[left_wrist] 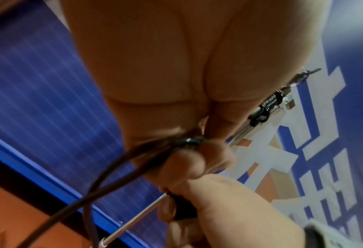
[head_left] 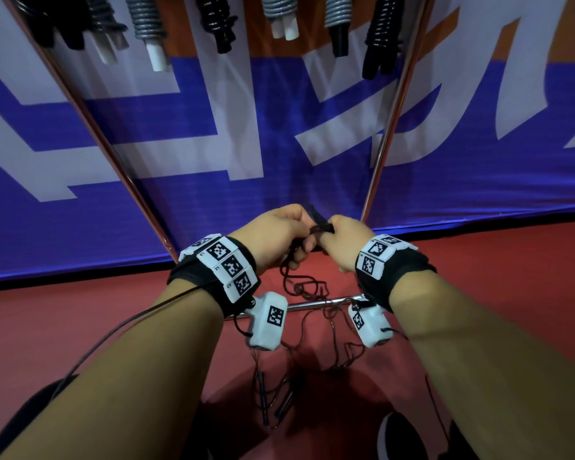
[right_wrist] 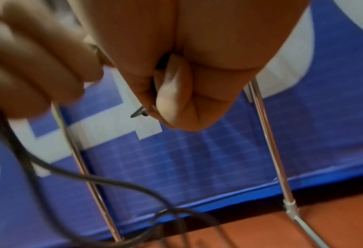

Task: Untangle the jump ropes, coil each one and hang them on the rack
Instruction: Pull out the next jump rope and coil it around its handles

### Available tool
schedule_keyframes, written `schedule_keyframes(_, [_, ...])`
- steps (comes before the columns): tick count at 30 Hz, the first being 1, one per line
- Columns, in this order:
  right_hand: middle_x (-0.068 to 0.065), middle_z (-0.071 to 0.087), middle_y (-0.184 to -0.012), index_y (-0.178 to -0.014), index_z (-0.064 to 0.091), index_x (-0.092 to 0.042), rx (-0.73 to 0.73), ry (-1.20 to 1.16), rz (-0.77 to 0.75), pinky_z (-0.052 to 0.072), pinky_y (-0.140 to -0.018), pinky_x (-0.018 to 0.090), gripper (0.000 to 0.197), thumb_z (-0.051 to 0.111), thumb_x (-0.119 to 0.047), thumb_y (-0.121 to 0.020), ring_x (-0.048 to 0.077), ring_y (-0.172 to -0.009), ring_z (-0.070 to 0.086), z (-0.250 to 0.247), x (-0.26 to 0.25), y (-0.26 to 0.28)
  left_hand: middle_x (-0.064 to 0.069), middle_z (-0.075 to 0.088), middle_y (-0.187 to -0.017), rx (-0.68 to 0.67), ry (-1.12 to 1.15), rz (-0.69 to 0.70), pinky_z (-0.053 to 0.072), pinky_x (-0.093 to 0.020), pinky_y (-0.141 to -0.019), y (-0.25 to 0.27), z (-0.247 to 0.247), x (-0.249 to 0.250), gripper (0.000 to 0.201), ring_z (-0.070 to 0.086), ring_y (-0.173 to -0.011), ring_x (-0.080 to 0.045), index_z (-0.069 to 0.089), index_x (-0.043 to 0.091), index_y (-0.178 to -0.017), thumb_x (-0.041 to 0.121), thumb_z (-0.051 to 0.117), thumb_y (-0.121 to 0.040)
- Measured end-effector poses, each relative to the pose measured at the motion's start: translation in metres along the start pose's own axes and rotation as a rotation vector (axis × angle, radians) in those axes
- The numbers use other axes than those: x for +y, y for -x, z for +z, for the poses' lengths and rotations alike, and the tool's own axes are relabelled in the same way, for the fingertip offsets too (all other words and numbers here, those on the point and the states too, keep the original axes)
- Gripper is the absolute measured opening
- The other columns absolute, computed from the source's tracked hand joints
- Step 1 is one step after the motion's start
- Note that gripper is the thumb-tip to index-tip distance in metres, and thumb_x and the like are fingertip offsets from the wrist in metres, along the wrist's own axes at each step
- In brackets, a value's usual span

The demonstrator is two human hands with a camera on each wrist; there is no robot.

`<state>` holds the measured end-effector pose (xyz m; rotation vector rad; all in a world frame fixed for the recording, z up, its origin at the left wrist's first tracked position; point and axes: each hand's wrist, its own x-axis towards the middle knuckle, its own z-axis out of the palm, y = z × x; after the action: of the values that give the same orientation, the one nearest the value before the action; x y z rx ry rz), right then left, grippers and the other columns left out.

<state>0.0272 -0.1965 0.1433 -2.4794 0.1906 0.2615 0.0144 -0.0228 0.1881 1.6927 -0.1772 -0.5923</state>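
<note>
A thin black jump rope [head_left: 304,288] hangs tangled from both hands down to the red floor, where two black handles [head_left: 274,401] lie. My left hand [head_left: 294,239] pinches a bunch of the cord [left_wrist: 189,142] between thumb and curled fingers. Right beside it, my right hand [head_left: 327,234] grips a black handle [left_wrist: 183,209], whose tip [right_wrist: 139,114] pokes out past the thumb. The hands touch in front of the rack. Several coiled ropes [head_left: 146,23] hang from the rack's top; most of each coil is cut off by the frame.
The rack's two slanted metal poles [head_left: 92,127] [head_left: 389,127] stand ahead, with a low crossbar [head_left: 316,304] under my wrists. A blue and white banner [head_left: 279,167] covers the wall behind. My dark shoe [head_left: 399,436] is at the bottom right.
</note>
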Motion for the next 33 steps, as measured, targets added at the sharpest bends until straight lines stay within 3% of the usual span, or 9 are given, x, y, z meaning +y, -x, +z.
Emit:
schedule_keyframes(3, [0.006, 0.07, -0.075, -0.096, 0.063, -0.013, -0.048, -0.254, 0.049, 0.051, -0.048, 0.031, 0.017, 0.061, -0.028, -0.091, 0.024, -0.048, 0.061, -0.001, 0.002, -0.002, -0.011, 0.072, -0.082, -0.004, -0.066, -0.008, 0.053, -0.036, -0.067, -0.001, -0.009, -0.007, 0.016, 0.058, -0.067, -0.019, 0.057, 0.008, -0.1, -0.005, 0.047, -0.102])
schedule_keyframes(6, [0.012, 0.056, -0.078, -0.103, 0.057, -0.007, -0.194, -0.647, 0.072, 0.033, -0.041, 0.025, 0.008, 0.057, -0.008, -0.095, 0.016, -0.048, 0.042, -0.002, 0.0, 0.0, -0.013, 0.079, -0.092, -0.001, -0.147, -0.026, 0.057, -0.042, -0.077, -0.005, -0.021, -0.017, 0.011, 0.068, -0.076, -0.018, 0.057, 0.009, -0.099, 0.0, 0.056, -0.105])
schedule_keyframes(9, [0.007, 0.05, -0.074, -0.101, 0.055, -0.01, -0.299, -0.787, 0.078, 0.022, -0.042, 0.021, 0.009, 0.057, -0.001, -0.097, 0.011, -0.049, 0.032, -0.005, -0.006, 0.007, -0.006, 0.079, -0.086, 0.009, -0.305, -0.04, 0.062, -0.048, -0.087, -0.007, -0.028, -0.025, 0.015, 0.069, -0.074, -0.015, 0.064, 0.01, -0.095, 0.006, 0.056, -0.106])
schedule_keyframes(13, [0.003, 0.051, -0.069, -0.096, 0.061, -0.015, -0.34, -0.875, 0.111, 0.018, -0.044, 0.02, 0.018, 0.071, -0.029, -0.101, 0.011, -0.051, 0.028, -0.007, -0.013, 0.011, 0.011, 0.074, -0.069, 0.007, -0.468, -0.017, 0.063, -0.034, -0.08, -0.006, -0.027, -0.026, 0.022, 0.067, -0.064, -0.004, 0.072, 0.011, -0.091, 0.011, 0.056, -0.107])
schedule_keyframes(16, [0.001, 0.049, -0.067, -0.096, 0.061, -0.016, -0.308, -0.888, 0.092, 0.019, -0.039, 0.018, 0.032, 0.068, -0.046, -0.103, 0.009, -0.048, 0.027, -0.008, -0.015, 0.012, 0.01, 0.077, -0.08, -0.043, -0.472, 0.016, 0.058, -0.022, -0.075, -0.002, -0.029, -0.022, 0.019, 0.066, -0.069, 0.001, 0.075, 0.014, -0.107, 0.008, 0.058, -0.106])
schedule_keyframes(19, [0.001, 0.049, -0.068, -0.1, 0.061, -0.017, -0.304, -0.911, 0.083, 0.022, -0.038, 0.019, 0.029, 0.066, -0.045, -0.105, 0.01, -0.047, 0.026, -0.008, -0.016, 0.015, 0.005, 0.08, -0.093, -0.059, -0.487, 0.031, 0.058, -0.021, -0.078, -0.002, -0.033, -0.022, 0.022, 0.068, -0.075, 0.0, 0.075, 0.018, -0.116, 0.007, 0.06, -0.104])
schedule_keyframes(24, [0.0, 0.052, -0.066, -0.106, 0.066, -0.018, -0.331, -0.911, 0.087, 0.032, -0.042, 0.024, 0.024, 0.068, -0.042, -0.104, 0.011, -0.047, 0.027, -0.009, -0.02, 0.022, -0.012, 0.077, -0.093, -0.093, -0.384, -0.039, 0.062, -0.04, -0.086, -0.004, -0.027, -0.027, 0.009, 0.074, -0.077, -0.013, 0.067, -0.001, -0.108, 0.004, 0.06, -0.104])
schedule_keyframes(28, [0.0, 0.051, -0.066, -0.112, 0.065, -0.014, -0.38, -0.987, 0.092, 0.035, -0.042, 0.025, 0.022, 0.069, -0.034, -0.104, 0.01, -0.046, 0.026, -0.009, -0.021, 0.024, -0.01, 0.079, -0.099, -0.177, -0.418, -0.074, 0.06, -0.033, -0.083, -0.004, -0.027, -0.026, 0.008, 0.075, -0.085, -0.012, 0.064, 0.006, -0.106, 0.005, 0.056, -0.107])
schedule_keyframes(33, [0.003, 0.049, -0.064, -0.095, 0.056, -0.013, -0.413, -0.99, 0.078, 0.037, -0.041, 0.026, 0.016, 0.063, -0.023, -0.104, 0.01, -0.04, 0.029, -0.011, -0.022, 0.027, -0.007, 0.079, -0.103, -0.267, -0.542, -0.05, 0.056, -0.021, -0.083, -0.001, -0.029, -0.024, 0.017, 0.069, -0.086, -0.003, 0.073, 0.016, -0.105, 0.002, 0.066, -0.099])
